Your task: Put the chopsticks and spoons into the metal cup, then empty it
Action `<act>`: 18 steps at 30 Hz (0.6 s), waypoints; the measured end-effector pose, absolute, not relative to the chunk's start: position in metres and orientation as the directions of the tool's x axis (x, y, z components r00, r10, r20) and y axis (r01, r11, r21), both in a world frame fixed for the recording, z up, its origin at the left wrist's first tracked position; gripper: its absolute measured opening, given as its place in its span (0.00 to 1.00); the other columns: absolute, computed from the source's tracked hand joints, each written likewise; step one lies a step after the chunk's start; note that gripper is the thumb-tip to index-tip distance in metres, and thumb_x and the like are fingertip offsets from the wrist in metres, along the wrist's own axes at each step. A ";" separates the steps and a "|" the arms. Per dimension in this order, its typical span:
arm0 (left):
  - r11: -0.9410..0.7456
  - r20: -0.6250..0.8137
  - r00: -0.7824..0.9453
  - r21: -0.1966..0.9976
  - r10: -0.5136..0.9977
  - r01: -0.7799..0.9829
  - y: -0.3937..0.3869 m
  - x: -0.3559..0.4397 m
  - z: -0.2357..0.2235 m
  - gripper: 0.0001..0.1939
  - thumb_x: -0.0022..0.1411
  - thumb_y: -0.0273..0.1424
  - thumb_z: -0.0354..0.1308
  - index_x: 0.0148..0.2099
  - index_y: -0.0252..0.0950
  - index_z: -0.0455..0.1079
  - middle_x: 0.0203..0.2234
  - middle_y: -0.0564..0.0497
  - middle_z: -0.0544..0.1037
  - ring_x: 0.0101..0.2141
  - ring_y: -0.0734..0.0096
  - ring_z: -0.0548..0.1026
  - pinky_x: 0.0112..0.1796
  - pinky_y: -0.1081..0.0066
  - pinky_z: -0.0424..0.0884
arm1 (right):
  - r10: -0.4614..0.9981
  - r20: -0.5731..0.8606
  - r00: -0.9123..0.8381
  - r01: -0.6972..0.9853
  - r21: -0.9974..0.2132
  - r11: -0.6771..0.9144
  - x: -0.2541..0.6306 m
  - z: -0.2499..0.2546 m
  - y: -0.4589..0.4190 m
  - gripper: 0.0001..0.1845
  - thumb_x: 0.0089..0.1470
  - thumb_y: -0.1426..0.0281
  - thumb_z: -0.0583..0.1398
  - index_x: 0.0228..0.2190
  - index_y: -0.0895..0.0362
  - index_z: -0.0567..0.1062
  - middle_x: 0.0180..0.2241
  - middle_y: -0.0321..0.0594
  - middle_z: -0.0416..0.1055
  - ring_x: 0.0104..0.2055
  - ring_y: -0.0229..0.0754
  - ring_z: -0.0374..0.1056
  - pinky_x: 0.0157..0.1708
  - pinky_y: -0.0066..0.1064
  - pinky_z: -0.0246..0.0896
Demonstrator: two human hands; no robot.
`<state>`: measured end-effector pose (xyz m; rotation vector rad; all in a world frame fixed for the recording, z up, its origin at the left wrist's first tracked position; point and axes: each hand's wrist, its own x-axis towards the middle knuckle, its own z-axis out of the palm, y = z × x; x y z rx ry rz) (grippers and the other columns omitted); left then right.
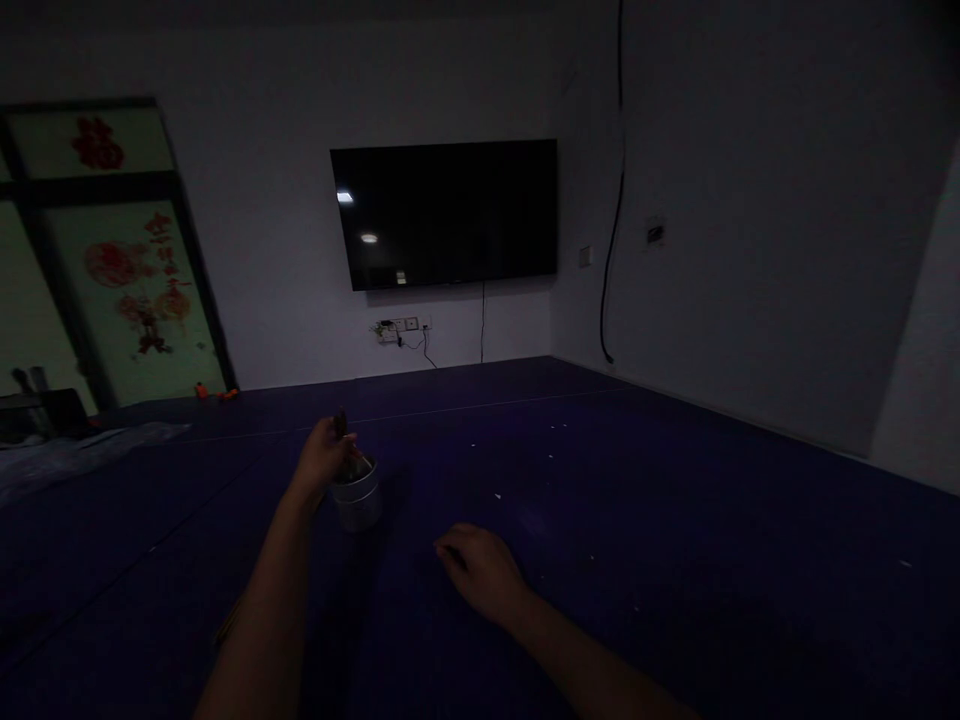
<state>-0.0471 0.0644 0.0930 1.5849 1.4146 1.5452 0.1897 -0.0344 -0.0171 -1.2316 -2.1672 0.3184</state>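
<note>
Where light falls, the bucket [358,503] looks dull grey.

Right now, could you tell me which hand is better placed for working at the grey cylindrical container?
Probably left: the left hand is at the rim of the grey cylindrical container, while the right hand is apart from it.

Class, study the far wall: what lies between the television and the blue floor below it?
Between the television and the blue floor, the head view shows wall sockets with loose wires and, farther right, a thin hanging cable.
</note>
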 end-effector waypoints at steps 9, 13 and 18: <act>-0.578 0.606 -0.336 0.793 0.721 0.192 0.028 -0.061 0.132 0.16 0.43 0.32 0.60 0.34 0.36 0.59 0.22 0.59 0.69 0.21 0.75 0.72 0.28 0.70 0.71 | 0.836 0.408 -0.366 0.679 -0.497 0.540 0.189 -0.016 -0.037 0.15 0.57 0.69 0.50 0.36 0.54 0.76 0.37 0.39 0.74 0.40 0.38 0.68 0.41 0.26 0.57; -0.620 0.653 -0.424 0.748 0.627 0.237 0.009 -0.074 0.150 0.14 0.43 0.32 0.59 0.32 0.35 0.59 0.22 0.59 0.69 0.20 0.78 0.70 0.27 0.73 0.70 | 0.833 0.412 -0.369 0.683 -0.488 0.544 0.189 -0.016 -0.037 0.15 0.57 0.70 0.50 0.36 0.54 0.76 0.36 0.38 0.74 0.40 0.38 0.68 0.40 0.27 0.57; -0.463 0.632 -0.515 0.775 0.579 0.430 -0.003 -0.100 0.157 0.10 0.44 0.30 0.57 0.30 0.35 0.60 0.17 0.59 0.67 0.18 0.77 0.68 0.23 0.76 0.67 | 0.837 0.403 -0.370 0.688 -0.488 0.538 0.190 -0.017 -0.036 0.15 0.58 0.69 0.50 0.37 0.54 0.76 0.37 0.39 0.74 0.40 0.38 0.68 0.40 0.27 0.57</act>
